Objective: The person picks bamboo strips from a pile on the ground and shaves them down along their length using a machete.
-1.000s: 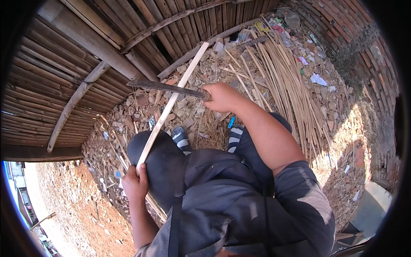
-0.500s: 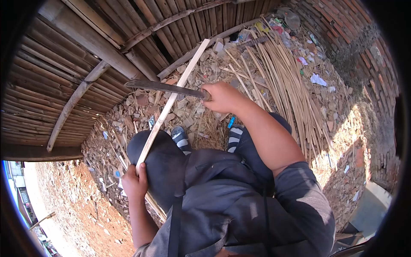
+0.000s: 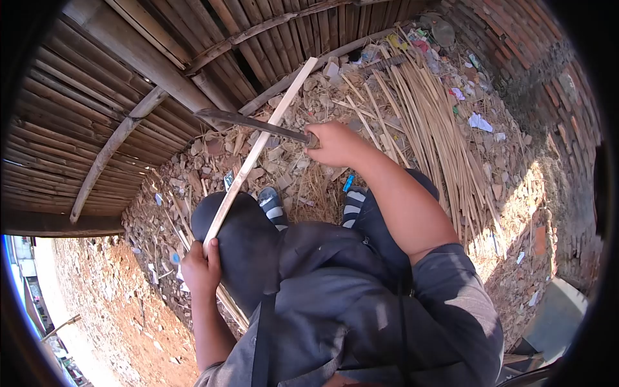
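Observation:
My left hand is closed round the lower end of a long pale bamboo strip, which slants up and away past my left knee. In my right hand is the handle of a machete, fingers wrapped round it. The dark blade points left and crosses the strip above its middle, apparently touching it. Beyond the strip, the blade's tip lies near the bamboo wall. What the palm covers of the handle is hidden.
A bundle of bamboo strips lies on the rubble to the right. A slatted bamboo wall stands close on the left and ahead, a brick wall on the right. More strips lie beside my left leg. Litter is scattered about.
The machete blade has tilted slightly, its tip a little higher and further right. My left hand and the strip have barely shifted.

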A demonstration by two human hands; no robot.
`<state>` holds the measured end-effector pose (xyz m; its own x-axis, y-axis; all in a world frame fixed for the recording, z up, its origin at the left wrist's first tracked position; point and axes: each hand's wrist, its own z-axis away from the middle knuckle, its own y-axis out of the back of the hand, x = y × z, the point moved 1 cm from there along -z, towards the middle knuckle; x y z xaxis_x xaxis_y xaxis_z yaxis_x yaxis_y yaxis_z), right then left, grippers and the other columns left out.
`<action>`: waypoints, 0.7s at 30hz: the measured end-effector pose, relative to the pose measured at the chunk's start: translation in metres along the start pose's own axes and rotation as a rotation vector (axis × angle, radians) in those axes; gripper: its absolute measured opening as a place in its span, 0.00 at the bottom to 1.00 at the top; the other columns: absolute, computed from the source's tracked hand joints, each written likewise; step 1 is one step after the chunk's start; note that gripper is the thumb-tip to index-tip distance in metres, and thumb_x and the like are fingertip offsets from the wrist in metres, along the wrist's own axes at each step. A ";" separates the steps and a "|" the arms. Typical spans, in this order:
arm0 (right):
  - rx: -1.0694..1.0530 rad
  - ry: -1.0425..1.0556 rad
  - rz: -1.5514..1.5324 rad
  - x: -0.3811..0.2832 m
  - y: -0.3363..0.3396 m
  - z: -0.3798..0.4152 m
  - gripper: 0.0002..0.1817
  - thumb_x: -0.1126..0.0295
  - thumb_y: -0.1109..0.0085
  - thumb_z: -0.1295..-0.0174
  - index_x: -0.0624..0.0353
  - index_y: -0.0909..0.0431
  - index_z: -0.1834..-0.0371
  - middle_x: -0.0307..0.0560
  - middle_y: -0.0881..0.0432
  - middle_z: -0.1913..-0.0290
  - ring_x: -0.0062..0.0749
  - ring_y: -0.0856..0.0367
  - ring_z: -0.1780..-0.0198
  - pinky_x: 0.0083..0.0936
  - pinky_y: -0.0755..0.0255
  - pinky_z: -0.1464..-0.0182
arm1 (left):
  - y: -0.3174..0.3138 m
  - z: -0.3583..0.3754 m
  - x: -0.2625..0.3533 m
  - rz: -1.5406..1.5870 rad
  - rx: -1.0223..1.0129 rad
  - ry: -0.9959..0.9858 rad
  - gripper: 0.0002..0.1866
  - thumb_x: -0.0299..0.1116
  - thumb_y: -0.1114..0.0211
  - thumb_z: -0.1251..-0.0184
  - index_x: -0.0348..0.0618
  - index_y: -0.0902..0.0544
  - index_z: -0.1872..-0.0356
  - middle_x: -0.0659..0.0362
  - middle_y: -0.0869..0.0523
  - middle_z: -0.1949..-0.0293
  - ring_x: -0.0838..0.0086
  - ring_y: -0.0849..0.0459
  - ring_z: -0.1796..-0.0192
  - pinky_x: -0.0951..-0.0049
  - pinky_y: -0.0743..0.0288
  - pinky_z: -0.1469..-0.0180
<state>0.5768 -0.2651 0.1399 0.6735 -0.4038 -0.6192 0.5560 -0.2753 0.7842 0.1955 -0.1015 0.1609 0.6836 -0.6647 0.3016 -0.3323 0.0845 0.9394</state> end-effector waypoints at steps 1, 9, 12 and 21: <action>-0.026 0.023 0.017 -0.005 0.001 0.002 0.23 0.57 0.30 0.43 0.57 0.16 0.47 0.61 0.13 0.62 0.57 0.13 0.56 0.47 0.22 0.52 | 0.000 -0.001 -0.001 0.019 -0.009 0.006 0.27 0.51 0.34 0.27 0.40 0.29 0.79 0.45 0.22 0.84 0.45 0.20 0.79 0.50 0.29 0.74; -0.091 -0.045 0.083 0.005 0.000 -0.008 0.21 0.60 0.30 0.44 0.56 0.16 0.48 0.61 0.13 0.59 0.58 0.13 0.53 0.48 0.21 0.49 | 0.004 -0.001 -0.001 -0.071 0.000 -0.002 0.27 0.51 0.34 0.26 0.40 0.28 0.77 0.45 0.22 0.83 0.45 0.19 0.78 0.49 0.30 0.74; -0.059 -0.012 0.105 -0.015 0.007 0.003 0.21 0.60 0.30 0.44 0.56 0.15 0.48 0.61 0.13 0.59 0.58 0.13 0.52 0.48 0.20 0.48 | 0.005 0.001 0.002 -0.027 -0.041 0.027 0.27 0.52 0.35 0.26 0.39 0.27 0.76 0.45 0.22 0.83 0.44 0.19 0.77 0.49 0.30 0.73; -0.110 -0.057 0.064 0.005 0.009 -0.005 0.21 0.59 0.30 0.44 0.56 0.15 0.48 0.61 0.13 0.60 0.58 0.14 0.53 0.48 0.21 0.49 | 0.008 -0.003 0.004 0.017 -0.096 0.031 0.27 0.50 0.36 0.24 0.37 0.28 0.77 0.44 0.23 0.83 0.44 0.20 0.78 0.51 0.31 0.74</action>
<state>0.5876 -0.2652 0.1431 0.6823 -0.4668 -0.5626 0.5651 -0.1515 0.8110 0.1978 -0.1013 0.1704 0.6984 -0.6397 0.3211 -0.2815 0.1671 0.9449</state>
